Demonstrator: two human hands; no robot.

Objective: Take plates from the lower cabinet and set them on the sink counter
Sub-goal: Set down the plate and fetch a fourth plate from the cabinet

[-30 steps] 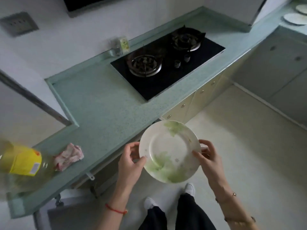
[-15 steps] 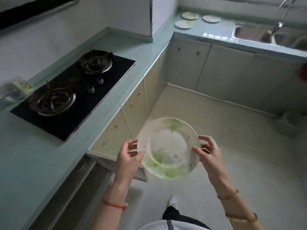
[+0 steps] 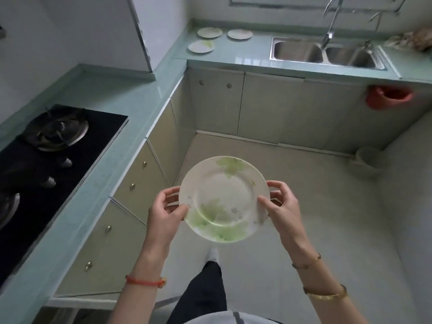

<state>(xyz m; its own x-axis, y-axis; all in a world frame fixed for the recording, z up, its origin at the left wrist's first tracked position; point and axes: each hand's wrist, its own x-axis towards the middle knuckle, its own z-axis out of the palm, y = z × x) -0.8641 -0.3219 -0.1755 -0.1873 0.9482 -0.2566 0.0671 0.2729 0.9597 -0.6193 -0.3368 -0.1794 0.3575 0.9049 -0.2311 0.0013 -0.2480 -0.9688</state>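
Step in hand: carriage of one plate to the set-down point. The round white ceramic plate with green leaf print (image 3: pixel 224 198) is held in the air over the pale floor, in front of the body, face up and tilted slightly toward the camera; it touches no counter. The left hand (image 3: pixel 163 218) pinches the left rim, thumb on the upper face and fingers curled beneath; the right hand (image 3: pixel 282 206) pinches the right rim in the same manner; the grip line runs left to right across the plate. The plate is round and has no long axis; no turning is judged necessary before set-down.

The target, the pale green sink counter (image 3: pixel 254 54), lies straight ahead of the plate and well apart from it, across the open floor; three matching round plates (image 3: pixel 201 46) lie on it singly, none stacked, near the corner; the stainless steel double-bowl sink (image 3: pixel 327 52) lies to their right. The bare stretch of counter between those plates and the sink sits almost in line with the held plate; both hands are judged about equally far from it, the left on the side of the set plates, the right on the sink side. The coming move calls for a forward carry, then a level lowering; the risk is the rim striking the counter edge or a plate already down.
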